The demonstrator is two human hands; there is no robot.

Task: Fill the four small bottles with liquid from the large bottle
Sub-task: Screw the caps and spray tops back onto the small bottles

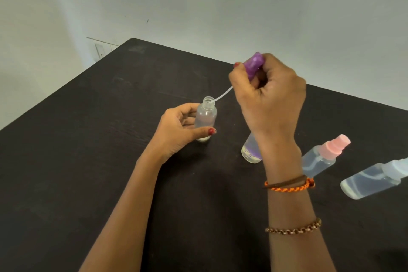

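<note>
So closest to the camera are the two forearms, the right one wearing an orange braided band (289, 185) and a bead chain bracelet (293, 228) near the wrist. The right hand (271, 99) is curled tight around a purple spray cap (255, 65), and the thin white dip tube (223, 94) hanging off it angles down to the left, with its tip right at the mouth of the open small bottle (205, 117). The left hand (178, 130) grips that bottle from its left side, thumb across the front near the base, holding it upright on the dark table (88, 139). The bottle looks mostly full of clear liquid to me, so I'd say this is the capping step for this one, not the pouring. Next move is basically threading the tube straight down the neck and then twisting the cap on, which needs the left hand holding the bottle steady. Just below the right hand there's another clear bottle (250, 152), partly hidden by the wrist, can't tell if it's capped. Off to the right of the right wrist are a pink-capped bottle (320, 158) and a clear-capped bottle (373, 180), both with liquid in them. I don't see an obviously large bottle anywhere.
</note>
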